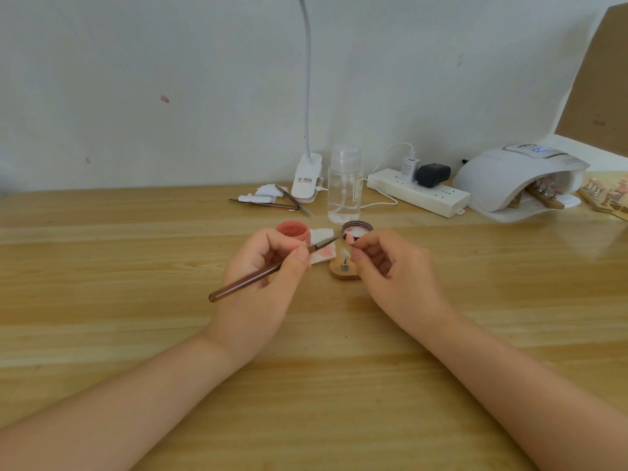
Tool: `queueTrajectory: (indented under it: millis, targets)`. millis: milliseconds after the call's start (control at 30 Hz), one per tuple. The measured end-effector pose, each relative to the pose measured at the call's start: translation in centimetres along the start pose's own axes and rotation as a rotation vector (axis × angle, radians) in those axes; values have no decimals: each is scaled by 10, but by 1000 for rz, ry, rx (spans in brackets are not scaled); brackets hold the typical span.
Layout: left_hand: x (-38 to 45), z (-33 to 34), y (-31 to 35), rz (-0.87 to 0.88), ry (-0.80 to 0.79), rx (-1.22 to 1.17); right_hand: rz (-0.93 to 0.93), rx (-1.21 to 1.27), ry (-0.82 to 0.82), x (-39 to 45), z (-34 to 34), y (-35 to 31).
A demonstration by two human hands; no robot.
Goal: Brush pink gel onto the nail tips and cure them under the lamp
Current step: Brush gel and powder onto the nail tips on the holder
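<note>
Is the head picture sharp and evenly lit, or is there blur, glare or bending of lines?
Head view: soft, even light; faint glare on the table at right; the table's far edge curves, a wide-angle effect; the brush tip and nail tip look slightly soft.

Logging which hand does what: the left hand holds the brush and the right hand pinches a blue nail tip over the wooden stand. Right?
Not quite. The head view shows the nail tip is pink, not blue. The left hand holds the brush and the right hand pinches the tip over the wooden stand.
</note>
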State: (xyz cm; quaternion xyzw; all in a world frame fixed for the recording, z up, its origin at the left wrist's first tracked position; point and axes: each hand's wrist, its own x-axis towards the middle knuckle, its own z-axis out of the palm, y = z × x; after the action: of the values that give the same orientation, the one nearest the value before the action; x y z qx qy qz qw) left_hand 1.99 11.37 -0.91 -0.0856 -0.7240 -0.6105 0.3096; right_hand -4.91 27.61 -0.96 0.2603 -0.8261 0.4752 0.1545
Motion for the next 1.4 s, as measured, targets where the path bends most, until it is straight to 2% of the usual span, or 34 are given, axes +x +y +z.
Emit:
queueTrajectory:
  millis: [167,300,400,533,667,867,1033,1200,1400]
  targets:
    - [1,0,0,-26,-46,29,-15,14,14,-1,0,0]
    - [0,-1,2,25,-68,45,-1,4,16,0,1,0]
    - [-1,-2,2,65,-30,27,-1,13,11,0,1,1]
    - [-1,2,1,19,-6,16,-6,17,15,0,1,2]
    - [-1,2,1,1,-36,57,-17,6,13,0,1,2]
    - [-2,-1,2,72,-23,27,-19,4,21,1,1,3]
    - [0,2,1,6,3,21,-27,4,21,0,1,4]
    - [-2,1,3,40,-51,51,-50,7,25,0,1,4]
    - [0,2,4,35,39,14,-133,71,121,0,1,4]
